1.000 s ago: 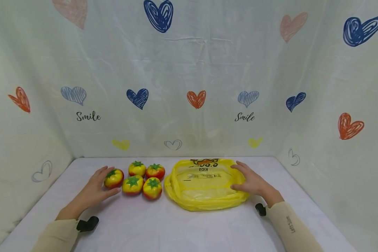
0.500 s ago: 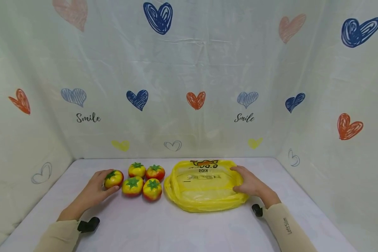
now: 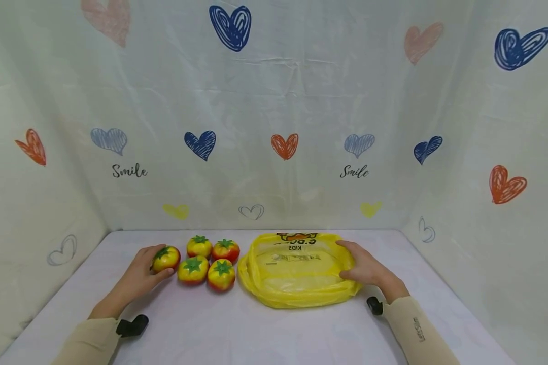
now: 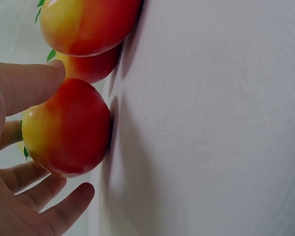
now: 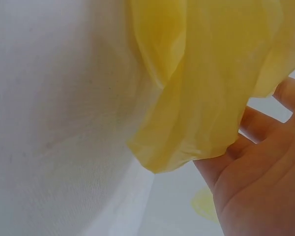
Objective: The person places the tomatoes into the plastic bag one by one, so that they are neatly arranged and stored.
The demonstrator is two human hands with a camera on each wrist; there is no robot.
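Several red-and-yellow toy tomatoes with green tops sit in a cluster on the white table (image 3: 255, 329). My left hand (image 3: 151, 263) grips the leftmost tomato (image 3: 166, 257). The left wrist view shows my thumb (image 4: 29, 83) on top of that tomato (image 4: 69, 130) and my fingers curled under it. A yellow plastic bag (image 3: 297, 276) lies open and flattened right of the cluster. My right hand (image 3: 351, 261) grips its right rim. In the right wrist view, a fold of the bag (image 5: 201, 88) lies against my fingers (image 5: 255, 162).
Beside the held tomato lie two at the back (image 3: 199, 246) (image 3: 226, 250) and two in front (image 3: 193, 268) (image 3: 221, 274), close to the bag's left edge. Heart-printed cloth walls (image 3: 274, 152) enclose the table on three sides.
My left fingers have closed round the leftmost tomato. My right hand has slid slightly inward and curled onto the bag's right rim. The other tomatoes have not moved.
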